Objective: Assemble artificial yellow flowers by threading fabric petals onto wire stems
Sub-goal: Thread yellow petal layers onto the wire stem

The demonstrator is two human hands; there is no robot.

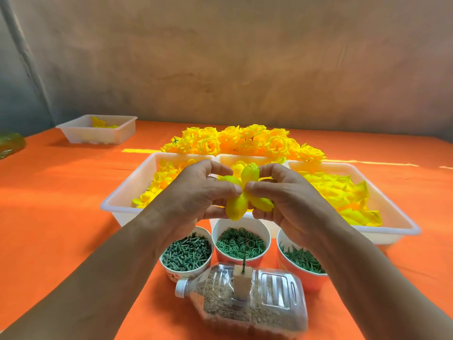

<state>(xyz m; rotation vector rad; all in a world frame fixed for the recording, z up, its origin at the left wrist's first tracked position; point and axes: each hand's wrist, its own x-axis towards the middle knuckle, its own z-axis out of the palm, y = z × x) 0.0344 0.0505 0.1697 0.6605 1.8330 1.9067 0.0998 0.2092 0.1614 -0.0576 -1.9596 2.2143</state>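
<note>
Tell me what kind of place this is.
Probably a small craft bench for making artificial flowers, maybe at home: trays of yellow petals, cups of green parts, and a pile of finished flowers on an orange cloth. The left hand and right hand pinch a petal.

Middle tray [259, 157] mostly hidden behind left hand [196, 192] and right hand [289, 197]. Green object [9, 144] cut off at left frame edge.

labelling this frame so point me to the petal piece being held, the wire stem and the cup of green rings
petal piece [235, 210]: head view, lower left lobe
wire stem [245, 255]: head view, middle of the shaft
cup of green rings [258, 226]: head view, white inner wall at the back
</note>
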